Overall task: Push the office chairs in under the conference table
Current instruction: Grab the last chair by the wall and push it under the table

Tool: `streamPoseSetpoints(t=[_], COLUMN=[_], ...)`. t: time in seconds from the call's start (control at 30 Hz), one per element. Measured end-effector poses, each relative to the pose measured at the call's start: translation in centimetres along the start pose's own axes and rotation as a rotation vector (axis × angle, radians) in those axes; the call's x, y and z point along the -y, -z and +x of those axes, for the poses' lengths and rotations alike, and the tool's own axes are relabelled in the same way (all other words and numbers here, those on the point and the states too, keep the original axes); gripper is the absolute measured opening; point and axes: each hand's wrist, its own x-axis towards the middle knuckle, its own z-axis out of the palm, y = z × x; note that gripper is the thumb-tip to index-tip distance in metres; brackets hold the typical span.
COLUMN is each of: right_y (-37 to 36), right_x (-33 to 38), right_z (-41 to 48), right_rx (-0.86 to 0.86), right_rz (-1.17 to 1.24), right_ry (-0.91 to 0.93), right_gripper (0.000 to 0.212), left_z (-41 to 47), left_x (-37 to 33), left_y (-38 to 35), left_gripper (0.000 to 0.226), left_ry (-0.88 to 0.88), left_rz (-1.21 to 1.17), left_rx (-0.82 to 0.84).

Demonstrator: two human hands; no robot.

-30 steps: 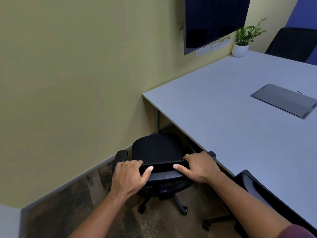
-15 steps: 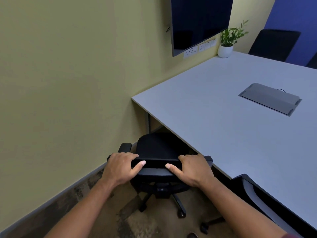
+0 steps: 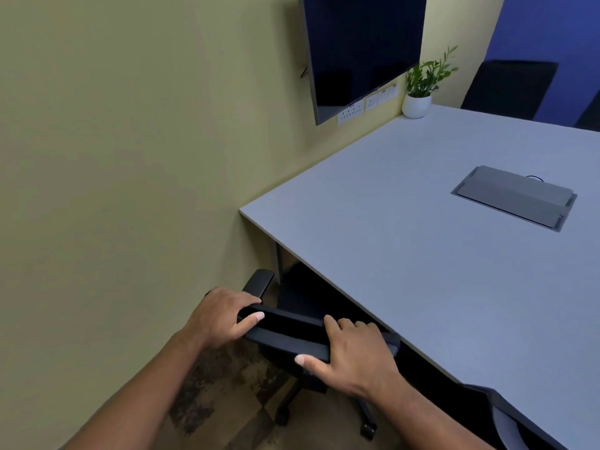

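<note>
A black office chair stands at the near left corner of the grey conference table, its seat partly under the tabletop and hidden there. My left hand grips the left end of the chair's backrest top, thumb on the near side. My right hand grips the right end of the same backrest, close to the table edge. One armrest shows beside the wall. A second black chair sits at the lower right, against the table's near edge.
A yellow wall runs close along the left. A dark screen hangs above wall sockets. A potted plant and a grey cable hatch are on the table. Another black chair stands at the far side. Patterned carpet lies below.
The chair has rolled further under the table with both hands on its backrest. More of the seat is now hidden by the tabletop, and my view has moved closer to the table.
</note>
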Motion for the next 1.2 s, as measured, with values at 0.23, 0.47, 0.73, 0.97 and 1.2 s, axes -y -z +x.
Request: streamPoseSetpoints(t=[0.23, 0.47, 0.73, 0.97, 1.2], right_y=[0.5, 0.8, 1.2, 1.3, 0.7], right_x=[0.7, 0.9, 1.5, 2.5, 3.3], right_z=[4.4, 8.4, 12.0, 15.6, 18.8], right_rx=[0.053, 0.103, 0.142, 0.161, 0.151], right_rz=[-0.022, -0.041, 0.004, 0.042, 0.081], right_ry=[-0.082, -0.162, -0.265, -0.335, -0.415], right_gripper=[0.124, 0.122, 0.117, 0.119, 0.122], left_z=[6.1, 11.3, 16.7, 21.4, 25.3], left_x=[3.0, 5.8, 9.3, 12.4, 14.8], left_y=[0.4, 0.0, -1.1, -1.5, -1.9], left_gripper=[0.062, 0.069, 0.058, 0.056, 0.043], left_ry=[0.014, -0.01, -0.09, -0.187, -0.309], left_rz=[0.052, 0.061, 0.033, 0.02, -0.007], left_rx=[0.125, 0.158, 0.149, 0.162, 0.058])
